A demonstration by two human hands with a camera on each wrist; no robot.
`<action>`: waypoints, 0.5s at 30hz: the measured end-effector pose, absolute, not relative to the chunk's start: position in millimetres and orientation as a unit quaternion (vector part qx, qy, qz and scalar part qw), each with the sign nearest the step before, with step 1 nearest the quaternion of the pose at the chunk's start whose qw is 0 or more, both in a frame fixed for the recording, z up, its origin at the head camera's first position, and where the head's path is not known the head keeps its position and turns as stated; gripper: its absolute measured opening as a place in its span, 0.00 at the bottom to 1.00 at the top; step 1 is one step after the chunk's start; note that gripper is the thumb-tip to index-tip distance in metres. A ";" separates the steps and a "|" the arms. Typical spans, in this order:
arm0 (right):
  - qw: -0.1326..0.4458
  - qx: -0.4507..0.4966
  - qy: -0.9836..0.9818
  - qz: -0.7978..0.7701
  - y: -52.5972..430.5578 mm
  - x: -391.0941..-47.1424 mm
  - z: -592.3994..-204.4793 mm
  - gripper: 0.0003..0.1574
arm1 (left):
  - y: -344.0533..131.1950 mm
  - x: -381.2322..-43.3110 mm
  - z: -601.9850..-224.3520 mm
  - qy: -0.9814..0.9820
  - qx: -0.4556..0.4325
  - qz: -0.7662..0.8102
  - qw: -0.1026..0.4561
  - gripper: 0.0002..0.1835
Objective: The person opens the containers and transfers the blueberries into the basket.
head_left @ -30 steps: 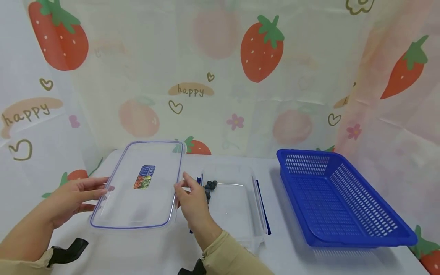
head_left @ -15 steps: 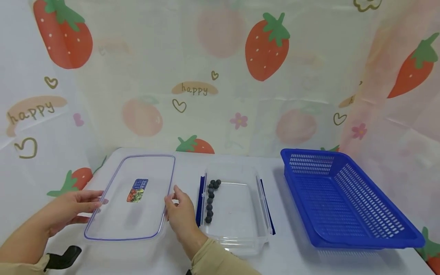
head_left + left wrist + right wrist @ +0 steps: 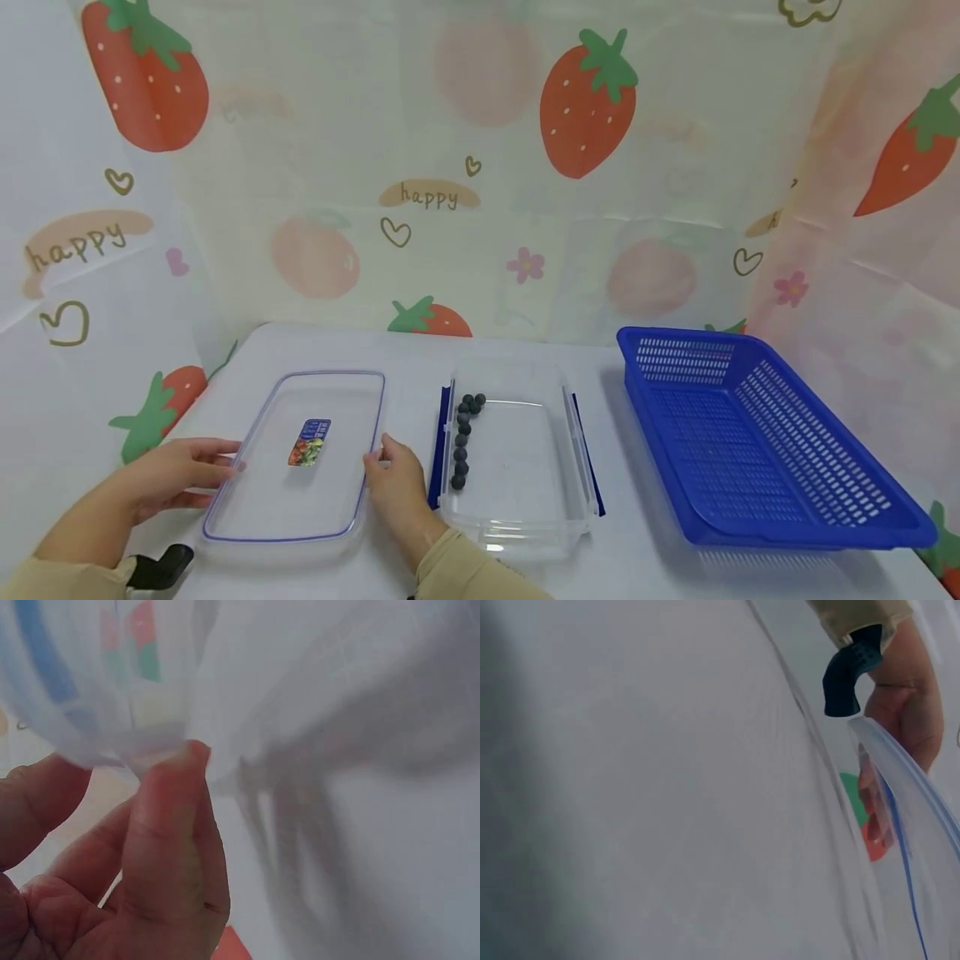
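The left hand and right hand pinch opposite long rims of the clear lid, low over the tabletop beside the box. It looks light, slick and slightly bendy; holding both rims near mid-length should keep it level.

Gap btwn clear lid & clear container passable at far end, R hand blocking near end.

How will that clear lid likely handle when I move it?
Probably fairly stiff: the clear lid shows no obvious bend between the left hand and right hand. It looks thin and see-through, so likely light for its size. Its smooth surface may slip.
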State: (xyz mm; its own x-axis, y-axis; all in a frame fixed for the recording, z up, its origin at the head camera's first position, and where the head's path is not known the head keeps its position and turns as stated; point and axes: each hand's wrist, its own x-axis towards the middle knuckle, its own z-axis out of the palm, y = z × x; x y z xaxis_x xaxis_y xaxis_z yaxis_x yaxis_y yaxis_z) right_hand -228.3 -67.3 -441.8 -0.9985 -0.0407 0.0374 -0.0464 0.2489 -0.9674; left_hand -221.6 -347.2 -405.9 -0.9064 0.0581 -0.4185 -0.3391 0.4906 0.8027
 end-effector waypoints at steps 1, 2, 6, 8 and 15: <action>0.005 0.030 -0.793 0.609 -67.1 -229.3 -443.3 0.28 | -347.2 -222.3 -406.8 0.839 -0.082 0.499 0.201 0.39; 0.005 0.032 -0.795 0.606 -67.0 -230.3 -444.8 0.28 | -347.2 -223.0 -407.6 0.838 -0.082 0.500 0.202 0.38; 0.008 0.040 -0.813 0.581 -66.3 -231.9 -448.4 0.25 | -348.5 -225.5 -411.6 0.833 -0.085 0.506 0.207 0.36; 0.002 0.040 -0.825 0.563 -66.4 -232.6 -449.5 0.17 | -349.5 -225.6 -413.7 0.829 -0.082 0.510 0.212 0.35; 0.001 0.046 -0.866 0.498 -65.6 -232.7 -447.6 0.11 | -352.3 -224.5 -416.9 0.828 -0.069 0.514 0.212 0.32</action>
State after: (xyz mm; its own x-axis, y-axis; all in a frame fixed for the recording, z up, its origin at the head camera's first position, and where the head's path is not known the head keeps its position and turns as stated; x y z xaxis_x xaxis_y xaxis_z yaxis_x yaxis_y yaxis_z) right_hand -232.7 -65.6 -447.6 -0.9958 -0.0778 0.0473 -0.0801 0.5001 -0.8622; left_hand -224.5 -352.3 -416.9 -0.9003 0.1038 -0.4226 -0.3327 0.4619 0.8222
